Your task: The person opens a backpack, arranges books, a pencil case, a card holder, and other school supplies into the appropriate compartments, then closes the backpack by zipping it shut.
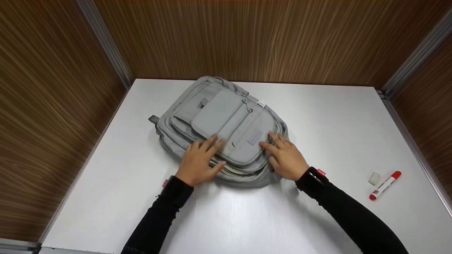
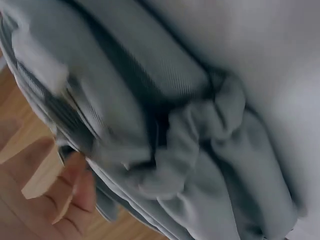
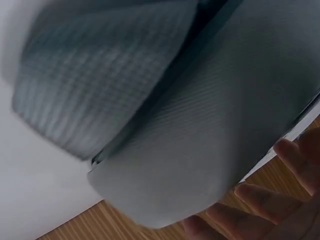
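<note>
While two black sleeves [image 1: 152, 222] extend over the near part of the white worktop [image 1: 335, 123], a red-capped marker [image 1: 385, 185] lies at the right, just beside a small pale block [image 1: 374, 178]. The left hand [image 1: 199, 164] has its fingers spread over the lower front of the grey backpack [image 1: 215, 114]; the right hand [image 1: 287, 158], with fingers also apart, is at its lower right edge. The backpack lies slantwise, front side up, left of the worktop's middle. Behind it stands a wood-grain panel [image 1: 247, 42].
</note>
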The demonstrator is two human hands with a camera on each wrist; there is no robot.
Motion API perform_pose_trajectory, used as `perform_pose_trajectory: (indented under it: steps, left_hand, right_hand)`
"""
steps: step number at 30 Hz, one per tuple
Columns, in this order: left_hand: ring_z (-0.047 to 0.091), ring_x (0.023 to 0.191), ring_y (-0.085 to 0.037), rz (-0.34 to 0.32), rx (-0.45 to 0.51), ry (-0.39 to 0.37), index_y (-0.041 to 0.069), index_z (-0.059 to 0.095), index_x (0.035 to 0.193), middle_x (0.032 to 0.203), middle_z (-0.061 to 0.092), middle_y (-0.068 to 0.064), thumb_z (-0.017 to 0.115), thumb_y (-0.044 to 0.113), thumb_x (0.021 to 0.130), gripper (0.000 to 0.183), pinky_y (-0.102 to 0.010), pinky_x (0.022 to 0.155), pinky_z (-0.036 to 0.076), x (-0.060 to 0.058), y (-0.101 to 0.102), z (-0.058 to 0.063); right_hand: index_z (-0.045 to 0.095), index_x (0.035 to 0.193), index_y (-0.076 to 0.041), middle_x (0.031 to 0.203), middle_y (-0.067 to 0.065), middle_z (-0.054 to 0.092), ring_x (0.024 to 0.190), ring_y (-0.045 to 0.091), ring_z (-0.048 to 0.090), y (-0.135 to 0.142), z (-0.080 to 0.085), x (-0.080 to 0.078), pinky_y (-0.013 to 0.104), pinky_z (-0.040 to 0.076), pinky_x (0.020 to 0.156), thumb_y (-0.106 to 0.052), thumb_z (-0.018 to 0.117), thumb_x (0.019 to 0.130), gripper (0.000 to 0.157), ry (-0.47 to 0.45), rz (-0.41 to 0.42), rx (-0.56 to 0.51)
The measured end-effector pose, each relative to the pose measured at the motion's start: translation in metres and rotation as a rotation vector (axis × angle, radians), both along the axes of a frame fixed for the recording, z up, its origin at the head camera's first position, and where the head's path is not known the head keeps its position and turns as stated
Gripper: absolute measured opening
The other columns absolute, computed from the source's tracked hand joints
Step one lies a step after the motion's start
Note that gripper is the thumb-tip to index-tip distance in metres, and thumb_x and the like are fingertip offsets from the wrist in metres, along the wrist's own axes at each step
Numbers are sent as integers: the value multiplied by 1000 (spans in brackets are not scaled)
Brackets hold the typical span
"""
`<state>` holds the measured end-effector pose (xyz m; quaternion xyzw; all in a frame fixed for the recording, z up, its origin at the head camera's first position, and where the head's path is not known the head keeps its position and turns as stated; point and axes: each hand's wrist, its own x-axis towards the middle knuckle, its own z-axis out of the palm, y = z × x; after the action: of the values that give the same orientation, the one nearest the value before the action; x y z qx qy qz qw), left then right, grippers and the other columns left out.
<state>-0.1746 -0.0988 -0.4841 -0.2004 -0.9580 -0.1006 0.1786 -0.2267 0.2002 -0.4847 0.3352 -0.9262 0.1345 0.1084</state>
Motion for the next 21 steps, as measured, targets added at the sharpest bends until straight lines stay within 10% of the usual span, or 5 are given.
perform_pose_trajectory:
  steps: [10, 21]
  left_hand:
    - [-6, 131, -37, 153, 114, -123, 35, 11, 142, 148, -3, -1, 35, 65, 82, 71, -59, 100, 4, -40, -37, 6]
    - [0, 130, -40, 200, 135, -137, 35, 11, 142, 148, 4, -4, 33, 64, 83, 69, -62, 97, 12, -37, -34, -8]
  right_hand:
    - [25, 141, -26, 145, 13, 17, 129, 37, 16, -42, -10, 31, 55, 23, 98, -54, 44, 85, 65, 37, 126, 54]
    - [31, 139, -25, 144, 7, 22, 128, 34, 22, -41, -13, 24, 55, 27, 95, -37, 49, 88, 55, 10, 134, 33]
